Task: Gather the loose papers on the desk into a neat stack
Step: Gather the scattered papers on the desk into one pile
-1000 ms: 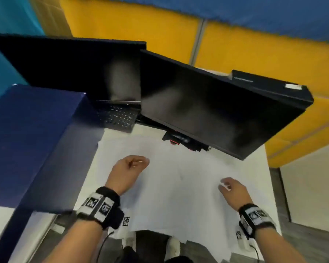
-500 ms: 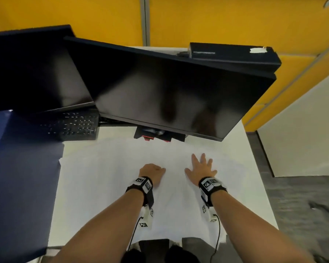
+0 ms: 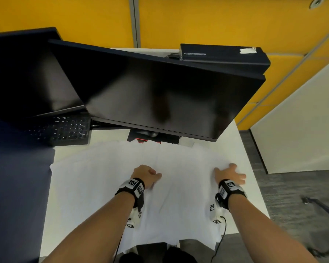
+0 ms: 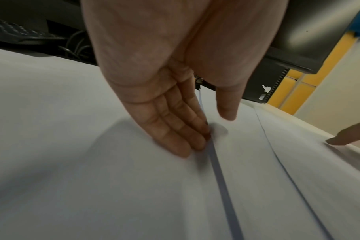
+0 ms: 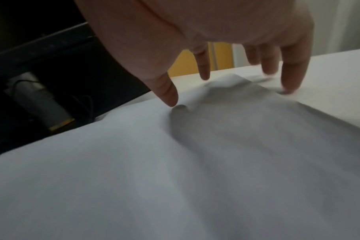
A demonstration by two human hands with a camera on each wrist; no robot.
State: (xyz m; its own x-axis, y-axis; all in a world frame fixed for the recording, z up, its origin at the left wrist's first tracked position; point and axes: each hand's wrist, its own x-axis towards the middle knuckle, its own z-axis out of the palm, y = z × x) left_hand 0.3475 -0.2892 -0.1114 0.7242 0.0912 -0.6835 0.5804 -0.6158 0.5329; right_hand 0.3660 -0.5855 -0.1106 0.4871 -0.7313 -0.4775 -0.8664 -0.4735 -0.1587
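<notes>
Several loose white papers [image 3: 106,177] lie spread and overlapping across the white desk [image 3: 241,149]. My left hand [image 3: 146,174] is near their middle. In the left wrist view its straight fingers [image 4: 175,138] lie together, tips pressing a paper [image 4: 72,178] beside a sheet's edge, thumb pointing down. My right hand [image 3: 229,172] lies flat near the right side of the spread. In the right wrist view its fingertips [image 5: 290,84] are spread and touch the paper [image 5: 134,178] close to its right edge. Neither hand grips anything.
A large black monitor [image 3: 160,95] overhangs the far edge of the papers, its stand [image 3: 152,136] just behind them. A second monitor [image 3: 23,76] and a keyboard [image 3: 65,130] sit at the back left. A dark blue panel [image 3: 17,186] borders the left; the desk's right edge [image 3: 254,186] drops to the floor.
My right hand has slid outward to the right side of the papers, fingers still straight. The left hand stays near the middle. The head view steadied after swinging right.
</notes>
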